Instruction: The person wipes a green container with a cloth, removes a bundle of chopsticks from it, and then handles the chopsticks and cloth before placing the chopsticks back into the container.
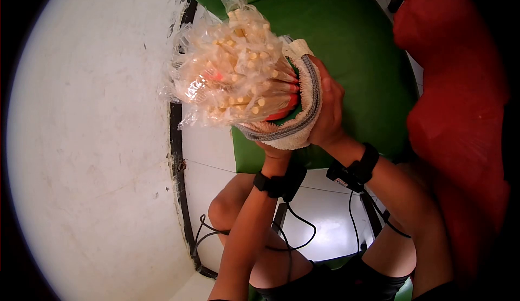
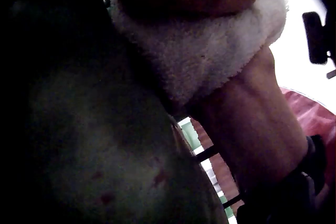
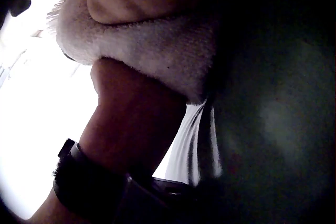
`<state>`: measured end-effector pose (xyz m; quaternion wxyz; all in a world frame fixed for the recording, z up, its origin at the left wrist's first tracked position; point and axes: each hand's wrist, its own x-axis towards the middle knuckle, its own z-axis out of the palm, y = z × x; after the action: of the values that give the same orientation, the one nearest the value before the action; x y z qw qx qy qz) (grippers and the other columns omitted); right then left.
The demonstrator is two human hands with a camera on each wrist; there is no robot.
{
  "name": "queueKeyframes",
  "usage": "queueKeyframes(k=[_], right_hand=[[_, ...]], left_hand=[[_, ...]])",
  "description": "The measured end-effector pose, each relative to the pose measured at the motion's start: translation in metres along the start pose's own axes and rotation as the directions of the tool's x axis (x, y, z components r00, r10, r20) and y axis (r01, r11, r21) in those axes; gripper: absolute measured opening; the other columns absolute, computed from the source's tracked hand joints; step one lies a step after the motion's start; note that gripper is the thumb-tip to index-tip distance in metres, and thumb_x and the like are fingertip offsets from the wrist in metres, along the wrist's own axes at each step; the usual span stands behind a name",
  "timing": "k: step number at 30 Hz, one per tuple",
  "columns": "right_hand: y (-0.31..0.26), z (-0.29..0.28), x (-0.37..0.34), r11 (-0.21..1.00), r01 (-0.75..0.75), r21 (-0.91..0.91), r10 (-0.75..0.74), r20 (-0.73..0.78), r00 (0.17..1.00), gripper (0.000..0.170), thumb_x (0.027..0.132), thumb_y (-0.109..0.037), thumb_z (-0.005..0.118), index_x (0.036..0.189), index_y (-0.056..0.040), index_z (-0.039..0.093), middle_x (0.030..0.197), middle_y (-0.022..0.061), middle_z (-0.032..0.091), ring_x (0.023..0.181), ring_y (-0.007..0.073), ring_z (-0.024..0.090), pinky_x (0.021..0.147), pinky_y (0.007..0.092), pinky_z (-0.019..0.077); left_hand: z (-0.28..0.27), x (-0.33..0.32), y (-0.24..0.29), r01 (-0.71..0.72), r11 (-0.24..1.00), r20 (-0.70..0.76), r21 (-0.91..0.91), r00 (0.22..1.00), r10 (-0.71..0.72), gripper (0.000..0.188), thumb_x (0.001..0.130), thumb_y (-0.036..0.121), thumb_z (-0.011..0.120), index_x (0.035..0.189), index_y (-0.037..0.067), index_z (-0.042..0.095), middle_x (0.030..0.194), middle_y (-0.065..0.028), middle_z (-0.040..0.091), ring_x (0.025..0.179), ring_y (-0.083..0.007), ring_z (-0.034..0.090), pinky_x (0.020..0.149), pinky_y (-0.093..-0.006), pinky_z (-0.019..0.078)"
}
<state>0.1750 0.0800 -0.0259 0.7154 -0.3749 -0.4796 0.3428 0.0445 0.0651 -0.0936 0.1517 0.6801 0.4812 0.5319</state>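
1. The bundle of sticks (image 1: 252, 65), loosely covered in clear plastic (image 1: 189, 87), stands out of a fluffy cream cloth (image 1: 295, 138) with a grey band (image 1: 265, 136). It is just left of the middle of the scene, in front of a green seat (image 1: 371, 111); whether the seat bears its weight, I cannot tell.

2. The right grip (image 1: 327, 103) is closed round the right side of the cloth, fingers bent against it. The left grip (image 1: 277, 152) is at the near underside, mostly hidden by the cloth; the left wrist view does not show its fingers, so how far they close I cannot tell.

3. The sticks look thin, stiff and light one by one, and could snap if bent; together they are probably top-heavy. The plastic looks slick and crinkly, a poor place to hold.

4. The cloth looks soft and gives good friction, so the best hold is low, one hand on each side, firm enough that the bundle does not slide inside it.
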Motion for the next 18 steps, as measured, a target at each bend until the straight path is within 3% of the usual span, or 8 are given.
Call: queueKeyframes(k=[14,16,17,18], right_hand=[[0.012,0.0,-0.007,0.996,0.013,-0.09,-0.013,-0.002,1.0,0.057,0.101,-0.032,0.022,0.133,0.0114,0.041,0.125,0.0214,0.056,0.116,0.0271,0.054,0.103,0.0346,0.0385],[0.011,0.004,-0.005,0.997,0.015,-0.077,-0.014,0.016,1.0,0.056,0.102,-0.031,0.023,0.133,0.0113,0.041,0.127,0.0208,0.055,0.118,0.0264,0.052,0.104,0.0343,0.037],[0.01,0.005,-0.002,0.998,0.02,-0.065,-0.018,0.022,1.0,0.055,0.102,-0.031,0.023,0.133,0.0113,0.041,0.128,0.0205,0.054,0.119,0.0261,0.052,0.105,0.0342,0.036],[0.008,0.006,0.0,0.998,0.022,-0.054,-0.02,0.026,0.999,0.055,0.102,-0.03,0.024,0.134,0.0113,0.04,0.129,0.0202,0.053,0.12,0.0257,0.051,0.105,0.034,0.035]], left_hand=[[-0.004,-0.002,-0.012,-0.031,0.998,0.009,0.061,0.999,0.03,0.058,0.094,0.031,0.057,0.135,-0.003,0.037,0.133,-0.0177,0.046,0.119,-0.0267,0.048,0.101,-0.0394,0.0388],[-0.01,0.0,-0.01,0.072,0.997,0.028,-0.021,0.997,-0.071,0.058,0.093,0.031,0.058,0.135,-0.003,0.037,0.133,-0.0177,0.046,0.119,-0.0267,0.048,0.101,-0.0392,0.0387],[-0.013,0.005,-0.002,0.29,0.925,0.092,-0.245,0.957,-0.276,0.063,0.091,0.032,0.062,0.135,-0.004,0.036,0.133,-0.0176,0.045,0.121,-0.027,0.046,0.103,-0.0395,0.0352],[-0.014,0.009,-0.002,0.35,0.868,0.072,-0.352,0.935,-0.348,0.057,0.093,0.029,0.059,0.133,-0.004,0.038,0.131,-0.0177,0.047,0.12,-0.0261,0.046,0.102,-0.0385,0.0355]])
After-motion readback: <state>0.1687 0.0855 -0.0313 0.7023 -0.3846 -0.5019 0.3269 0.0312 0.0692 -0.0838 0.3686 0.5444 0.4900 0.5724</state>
